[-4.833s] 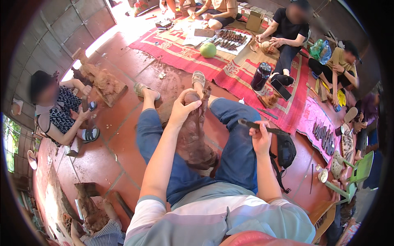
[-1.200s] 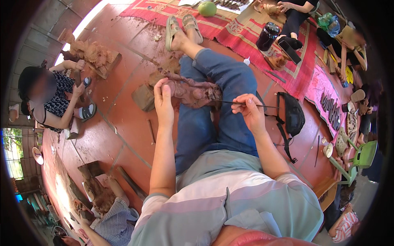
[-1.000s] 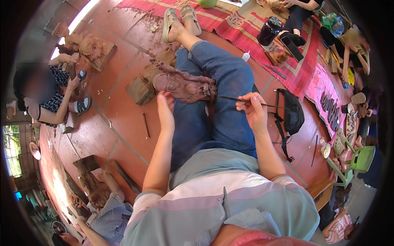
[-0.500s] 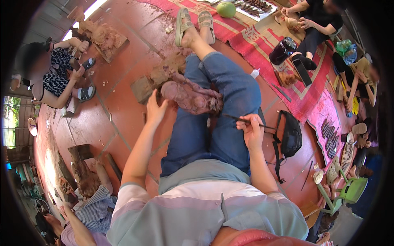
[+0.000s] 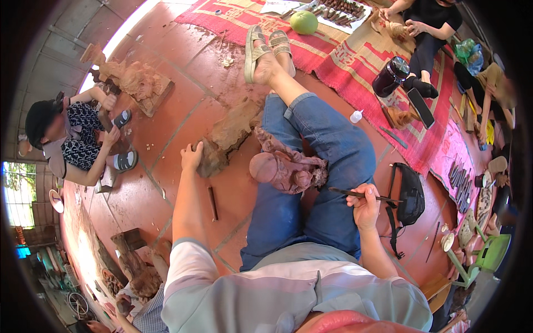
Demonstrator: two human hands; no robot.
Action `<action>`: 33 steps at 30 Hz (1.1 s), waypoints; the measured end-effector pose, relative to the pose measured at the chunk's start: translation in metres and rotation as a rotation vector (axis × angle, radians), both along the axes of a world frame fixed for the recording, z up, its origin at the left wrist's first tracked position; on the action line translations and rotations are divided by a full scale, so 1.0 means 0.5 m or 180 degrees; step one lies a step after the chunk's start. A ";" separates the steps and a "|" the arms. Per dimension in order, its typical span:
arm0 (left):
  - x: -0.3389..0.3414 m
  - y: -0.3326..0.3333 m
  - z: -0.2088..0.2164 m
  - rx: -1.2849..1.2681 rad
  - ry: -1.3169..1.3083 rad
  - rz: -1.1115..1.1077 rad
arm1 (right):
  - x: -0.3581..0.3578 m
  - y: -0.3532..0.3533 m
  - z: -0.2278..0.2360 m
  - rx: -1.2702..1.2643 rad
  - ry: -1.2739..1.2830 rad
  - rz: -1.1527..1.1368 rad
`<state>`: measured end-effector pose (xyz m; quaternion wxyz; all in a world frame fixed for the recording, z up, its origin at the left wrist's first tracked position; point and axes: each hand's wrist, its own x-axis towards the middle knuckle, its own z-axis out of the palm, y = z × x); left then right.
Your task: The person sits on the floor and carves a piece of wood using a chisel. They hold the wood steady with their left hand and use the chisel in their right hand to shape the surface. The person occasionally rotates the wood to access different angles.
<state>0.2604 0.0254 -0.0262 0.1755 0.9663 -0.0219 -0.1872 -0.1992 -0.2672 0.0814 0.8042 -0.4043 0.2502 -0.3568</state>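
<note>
A reddish-brown carved wooden figure with a round head rests across my lap on blue jeans. My left hand is at the left end of a rough wooden block on the floor, fingers curled against its edge. From that block a longer, uneven wooden piece reaches away beyond my thigh. In my right hand, above my right thigh, is a slim dark carving chisel, one end toward the figure. Neither hand touches the figure.
A dark rod lies on the tiles by my left forearm. To the right are a black bag, a small white bottle, a phone and a dark flask. A person sits at left beside a carving.
My left hand has moved from beside the figure's head to the rough block at left. My right hand still holds the chisel. The whole view has shifted with my head.
</note>
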 end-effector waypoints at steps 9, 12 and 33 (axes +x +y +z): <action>-0.236 0.057 -0.053 -0.1215 0.0361 0.0670 | 0.036 0.017 0.004 0.0063 -0.0028 0.0170; -0.334 -0.002 -0.051 -0.1733 0.0681 0.0584 | 0.031 0.015 0.002 0.0025 0.0032 0.0172; -0.411 -0.142 0.094 -0.2788 0.1330 0.0441 | 0.029 0.023 0.016 -0.0009 0.0108 0.0252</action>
